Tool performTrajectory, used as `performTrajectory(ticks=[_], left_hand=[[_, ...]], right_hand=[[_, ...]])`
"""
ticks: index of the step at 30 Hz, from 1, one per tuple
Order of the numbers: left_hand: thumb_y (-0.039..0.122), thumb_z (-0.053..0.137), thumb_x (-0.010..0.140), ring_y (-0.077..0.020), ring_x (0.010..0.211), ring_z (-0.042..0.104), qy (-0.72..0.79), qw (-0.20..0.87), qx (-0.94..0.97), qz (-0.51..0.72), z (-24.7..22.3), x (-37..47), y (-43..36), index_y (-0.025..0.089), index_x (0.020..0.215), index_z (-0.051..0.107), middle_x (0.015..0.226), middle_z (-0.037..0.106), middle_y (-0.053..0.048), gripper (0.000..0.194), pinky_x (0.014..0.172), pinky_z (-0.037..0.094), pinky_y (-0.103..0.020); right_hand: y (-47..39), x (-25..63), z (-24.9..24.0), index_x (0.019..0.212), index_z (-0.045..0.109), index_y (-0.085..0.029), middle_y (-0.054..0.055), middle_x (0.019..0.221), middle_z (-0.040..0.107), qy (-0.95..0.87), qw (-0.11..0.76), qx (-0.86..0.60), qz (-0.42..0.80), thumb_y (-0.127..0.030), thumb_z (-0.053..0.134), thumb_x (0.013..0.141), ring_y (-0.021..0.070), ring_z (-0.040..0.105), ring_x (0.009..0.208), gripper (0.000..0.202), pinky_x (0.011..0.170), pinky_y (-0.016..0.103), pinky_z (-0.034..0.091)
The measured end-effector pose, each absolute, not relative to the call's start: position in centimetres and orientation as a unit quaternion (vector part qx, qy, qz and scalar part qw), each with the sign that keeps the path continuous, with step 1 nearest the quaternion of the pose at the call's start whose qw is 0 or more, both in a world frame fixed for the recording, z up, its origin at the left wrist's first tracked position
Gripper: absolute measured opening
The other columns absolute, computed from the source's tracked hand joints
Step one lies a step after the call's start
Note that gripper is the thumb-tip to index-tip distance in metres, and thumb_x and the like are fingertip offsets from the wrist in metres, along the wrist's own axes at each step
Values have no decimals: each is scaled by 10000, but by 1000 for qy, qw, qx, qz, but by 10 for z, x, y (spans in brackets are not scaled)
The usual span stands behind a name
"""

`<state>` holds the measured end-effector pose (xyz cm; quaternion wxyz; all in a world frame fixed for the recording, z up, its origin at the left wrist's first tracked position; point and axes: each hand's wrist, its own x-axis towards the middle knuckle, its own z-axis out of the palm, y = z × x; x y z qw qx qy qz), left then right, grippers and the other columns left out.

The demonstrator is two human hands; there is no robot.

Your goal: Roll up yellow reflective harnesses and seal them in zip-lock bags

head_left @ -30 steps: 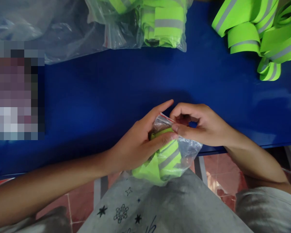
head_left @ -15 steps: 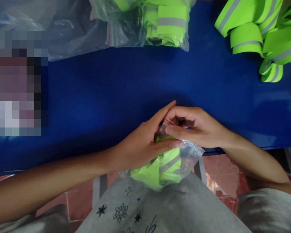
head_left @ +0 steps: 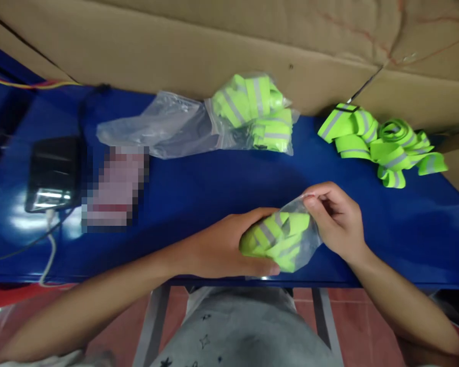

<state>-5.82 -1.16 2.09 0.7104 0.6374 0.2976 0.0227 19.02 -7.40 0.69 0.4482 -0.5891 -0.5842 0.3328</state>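
Note:
A clear plastic bag point(head_left: 286, 237) with folded neon-yellow bands and grey stripes inside is held over the front part of the blue table point(head_left: 199, 188). My left hand point(head_left: 229, 244) wraps round the bag's left side, thumb below and fingers above. At the bag's upper right edge, my right hand point(head_left: 334, 214) pinches the plastic between thumb and fingers. The bands inside are bunched towards my left hand.
Behind are a filled plastic bag point(head_left: 252, 109) and loose yellow bands point(head_left: 393, 148), near cardboard point(head_left: 214, 51). On the left lie a black device point(head_left: 54, 173) with cables and a blurred pinkish object point(head_left: 118, 188).
The view has shifted, showing more of the table's back. Both hands have raised the bag from over the lap to above the table, and my right hand has moved away from my left.

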Motion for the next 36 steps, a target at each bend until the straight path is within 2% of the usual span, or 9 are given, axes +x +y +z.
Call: performTrajectory(ticks=[9, 12, 15, 18, 20, 26, 32, 34, 36], left_hand=[[522, 774, 898, -212, 1170, 684, 382, 715, 504, 298, -10, -48, 2, 204, 1415, 534, 1348, 676, -99, 653, 902, 576, -285], [565, 713, 942, -223, 1249, 649, 350, 705, 526, 322, -15, -40, 2, 226, 1465, 468, 1447, 613, -116, 670, 955, 576, -303], [585, 614, 1002, -249, 1387, 568, 329, 641, 615, 319, -11, -36, -1, 200, 1530, 402, 1550, 534, -154, 687, 1100, 526, -346], [526, 588, 1033, -273, 1519, 446, 334, 535, 697, 341, -4, -37, -3, 243, 1620, 291, 1711, 337, -164, 716, 1168, 487, -386], [464, 600, 1037, -260, 1490, 475, 341, 467, 733, 359, -1, -38, -5, 271, 1619, 304, 1697, 355, -149, 682, 1136, 508, -382], [347, 523, 1056, -231, 1299, 607, 280, 425, 818, 269, -5, -31, -17, 234, 1418, 549, 1491, 522, -141, 380, 1007, 579, -373], [314, 432, 1086, -266, 1326, 613, 222, 370, 882, 191, -8, -30, -26, 206, 1311, 653, 1531, 521, -153, 333, 1103, 544, -476], [317, 443, 1085, -253, 1297, 634, 225, 365, 880, 206, -12, -34, -24, 210, 1278, 672, 1495, 555, -143, 317, 1078, 560, -454], [306, 466, 1079, -236, 1271, 655, 235, 360, 874, 227, -16, -38, -20, 222, 1242, 685, 1441, 595, -120, 286, 1075, 562, -432]], right_hand=[[-47, 211, -14, 1117, 646, -225, 93, 1234, 641, -527, 482, -625, 317, -685, 710, 901, 171, 670, 966, 512, 799, 314, 588], [-51, 200, -14, 1216, 564, -242, 57, 1113, 693, -473, 455, -541, 526, -698, 784, 828, 146, 695, 803, 638, 709, 311, 627], [-50, 197, -10, 1171, 625, -213, 19, 912, 704, -470, 441, -500, 578, -644, 849, 783, 132, 660, 681, 622, 619, 284, 612], [-30, 217, -7, 1081, 700, -188, 24, 867, 703, -511, 475, -567, 438, -695, 819, 773, 136, 618, 640, 605, 582, 295, 584], [-9, 238, -5, 1097, 717, -177, 45, 877, 712, -539, 471, -632, 297, -750, 723, 821, 165, 624, 654, 636, 615, 337, 589], [35, 277, 8, 1339, 690, -102, 188, 1262, 733, -635, 316, -702, 64, -378, 550, 1010, 272, 719, 1000, 452, 1027, 431, 549], [-7, 310, 20, 1545, 550, -164, 220, 1676, 406, -592, 148, -776, -160, -424, 625, 986, 439, 352, 1554, 621, 1262, 664, 215], [-27, 338, 20, 1616, 457, -179, 244, 1720, 310, -534, 109, -821, -170, -473, 730, 916, 483, 306, 1569, 807, 1226, 732, 205], [-43, 372, 22, 1581, 516, -206, 228, 1643, 455, -491, 128, -858, -84, -486, 708, 931, 436, 499, 1433, 733, 1166, 649, 357]])
